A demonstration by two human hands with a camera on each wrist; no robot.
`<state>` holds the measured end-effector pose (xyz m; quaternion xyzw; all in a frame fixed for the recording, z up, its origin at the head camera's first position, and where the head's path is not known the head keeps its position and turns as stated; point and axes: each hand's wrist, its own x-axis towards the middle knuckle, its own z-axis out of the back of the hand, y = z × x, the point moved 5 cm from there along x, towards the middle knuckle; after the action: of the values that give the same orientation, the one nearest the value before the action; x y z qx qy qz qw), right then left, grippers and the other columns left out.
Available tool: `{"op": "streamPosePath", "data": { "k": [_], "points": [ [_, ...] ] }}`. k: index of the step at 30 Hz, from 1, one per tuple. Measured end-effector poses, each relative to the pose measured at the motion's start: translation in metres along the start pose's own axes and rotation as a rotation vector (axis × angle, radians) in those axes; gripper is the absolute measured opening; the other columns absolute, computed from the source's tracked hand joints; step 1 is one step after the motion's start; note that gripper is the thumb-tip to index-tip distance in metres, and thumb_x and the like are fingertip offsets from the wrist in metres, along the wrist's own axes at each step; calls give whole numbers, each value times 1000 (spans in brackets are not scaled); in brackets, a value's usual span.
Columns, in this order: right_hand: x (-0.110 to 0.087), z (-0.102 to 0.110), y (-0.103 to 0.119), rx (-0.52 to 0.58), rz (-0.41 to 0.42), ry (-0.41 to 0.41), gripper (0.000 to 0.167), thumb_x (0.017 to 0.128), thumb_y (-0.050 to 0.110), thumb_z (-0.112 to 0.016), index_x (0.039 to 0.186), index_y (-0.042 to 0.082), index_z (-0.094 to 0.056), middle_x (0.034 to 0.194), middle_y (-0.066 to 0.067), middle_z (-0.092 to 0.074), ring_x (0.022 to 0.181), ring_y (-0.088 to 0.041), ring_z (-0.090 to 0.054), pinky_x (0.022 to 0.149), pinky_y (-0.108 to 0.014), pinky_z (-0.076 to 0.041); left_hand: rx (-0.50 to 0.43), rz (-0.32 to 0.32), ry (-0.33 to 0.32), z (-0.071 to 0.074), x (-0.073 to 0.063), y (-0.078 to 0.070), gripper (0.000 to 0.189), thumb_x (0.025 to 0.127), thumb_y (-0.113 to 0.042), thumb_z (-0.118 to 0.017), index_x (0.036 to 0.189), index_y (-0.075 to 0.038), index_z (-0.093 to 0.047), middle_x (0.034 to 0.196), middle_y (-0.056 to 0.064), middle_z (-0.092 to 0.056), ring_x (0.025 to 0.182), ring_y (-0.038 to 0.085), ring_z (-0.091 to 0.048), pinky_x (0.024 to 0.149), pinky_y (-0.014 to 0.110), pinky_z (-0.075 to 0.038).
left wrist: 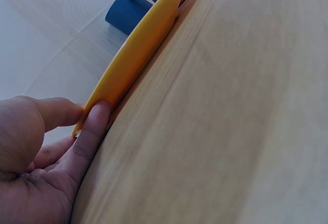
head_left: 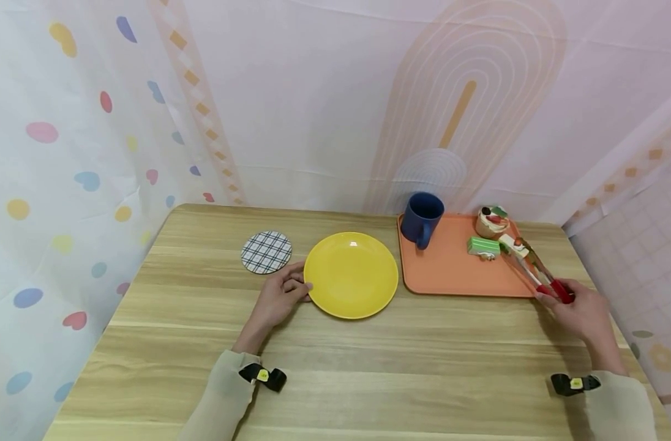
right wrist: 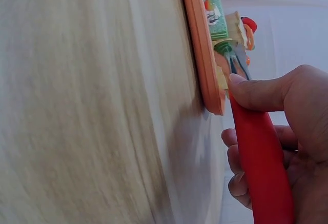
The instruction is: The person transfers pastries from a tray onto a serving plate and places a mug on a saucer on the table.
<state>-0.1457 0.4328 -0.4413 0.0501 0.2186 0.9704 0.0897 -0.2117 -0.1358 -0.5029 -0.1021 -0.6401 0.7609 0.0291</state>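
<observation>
My left hand (head_left: 280, 297) pinches the left rim of a round yellow plate (head_left: 351, 275) lying on the table; in the left wrist view the thumb and fingers sit on either side of its rim (left wrist: 130, 60). My right hand (head_left: 580, 309) grips red-handled tongs (right wrist: 259, 157), their metal arms reaching over the right side of an orange tray (head_left: 440, 272). The tong tips overlap a cream-coloured cake piece (head_left: 513, 245) with a red topping. Beside it on the tray are a green cake slice (head_left: 483, 246) and a fruit-topped cupcake (head_left: 492, 222).
A dark blue mug (head_left: 422, 217) stands at the tray's back left corner, handle toward me. A round checked coaster (head_left: 266, 252) lies left of the plate on the wooden table (head_left: 368, 380). Patterned cloth (head_left: 313, 110) hangs behind the table and at both sides.
</observation>
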Motion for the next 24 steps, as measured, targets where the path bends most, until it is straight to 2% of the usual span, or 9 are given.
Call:
{"op": "streamPosePath", "data": {
  "k": [5,12,24],
  "points": [
    [2,-3,-1,14,-7,10,61,96,35,-70,126,-17,-57,107,-40,-62,84,-44,-61,58,-28,-43,2,7,0,-1,0,0,54,98,-4,-67,149,-7,-50,115,21,-62,87,12,-69,77,26,-67],
    [3,-5,1,0,0,-26,56,96,33,-71,123,-14,-60,107,-40,-63,86,-45,-61,59,-28,-44,1,-4,-4,0,-1,-1,54,99,-4,-67,150,-6,-49,115,22,-63,87,12,-69,77,27,-67],
    [-2,-3,2,14,-26,-38,51,98,29,-68,124,-14,-60,110,-41,-62,90,-47,-60,60,-28,-44,5,-5,-4,0,1,0,53,98,-3,-67,149,-7,-50,113,22,-63,87,13,-69,77,27,-68]
  ]
}}
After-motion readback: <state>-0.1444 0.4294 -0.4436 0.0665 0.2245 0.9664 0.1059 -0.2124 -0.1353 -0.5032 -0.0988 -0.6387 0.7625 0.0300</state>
